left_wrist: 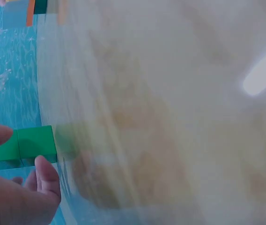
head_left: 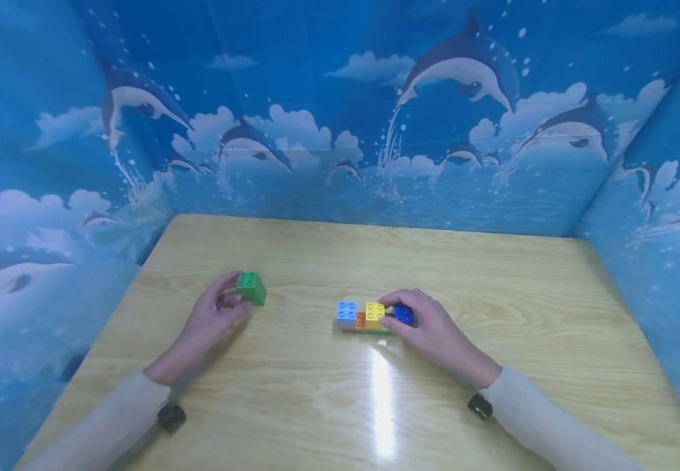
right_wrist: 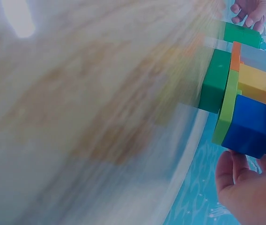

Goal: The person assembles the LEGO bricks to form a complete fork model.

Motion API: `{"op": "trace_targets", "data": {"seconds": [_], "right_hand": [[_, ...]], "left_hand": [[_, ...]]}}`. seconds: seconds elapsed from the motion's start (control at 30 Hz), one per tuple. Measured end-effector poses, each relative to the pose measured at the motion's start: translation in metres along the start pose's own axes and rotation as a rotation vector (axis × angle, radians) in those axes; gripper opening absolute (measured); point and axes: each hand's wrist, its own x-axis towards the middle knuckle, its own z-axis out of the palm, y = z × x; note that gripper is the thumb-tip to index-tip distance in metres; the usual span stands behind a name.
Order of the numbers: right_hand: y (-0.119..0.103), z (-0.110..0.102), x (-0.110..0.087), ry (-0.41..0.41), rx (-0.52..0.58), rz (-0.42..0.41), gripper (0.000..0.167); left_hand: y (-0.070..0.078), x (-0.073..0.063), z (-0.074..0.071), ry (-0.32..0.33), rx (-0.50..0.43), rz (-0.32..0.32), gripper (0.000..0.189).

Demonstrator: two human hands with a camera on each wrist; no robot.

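Note:
My left hand (head_left: 216,314) holds a stack of two green bricks (head_left: 252,289) between thumb and fingers, at the left of the table. In the left wrist view the green stack (left_wrist: 34,145) stands upright, its base at the tabletop. At the table's middle is a built piece with a light blue brick (head_left: 346,314), a yellow brick (head_left: 374,315) and a dark blue brick (head_left: 403,314) on top. They sit on an orange plate (right_wrist: 235,56) and a lime green plate (right_wrist: 226,110), with a green brick (right_wrist: 216,80) underneath. My right hand (head_left: 431,327) pinches the yellow brick, its palm beside the dark blue one.
A wood-grain table (head_left: 293,392) lies under both hands, with a bright light reflection near its front. Blue dolphin-print cloth (head_left: 316,163) hangs along the back and both sides. A dark wrist device (head_left: 172,417) sits at the left cuff, another device (head_left: 480,406) at the right.

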Motion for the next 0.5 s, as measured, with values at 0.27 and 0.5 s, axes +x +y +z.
{"op": "trace_targets", "data": {"seconds": [0.27, 0.5], "right_hand": [[-0.001, 0.001, 0.0, 0.002, 0.002, 0.009, 0.036], [0.0, 0.0, 0.0, 0.0, 0.006, 0.011, 0.036]], "left_hand": [[0.001, 0.011, -0.004, -0.047, 0.058, 0.011, 0.07], [-0.001, 0.018, -0.001, -0.052, 0.118, -0.016, 0.062]]}}
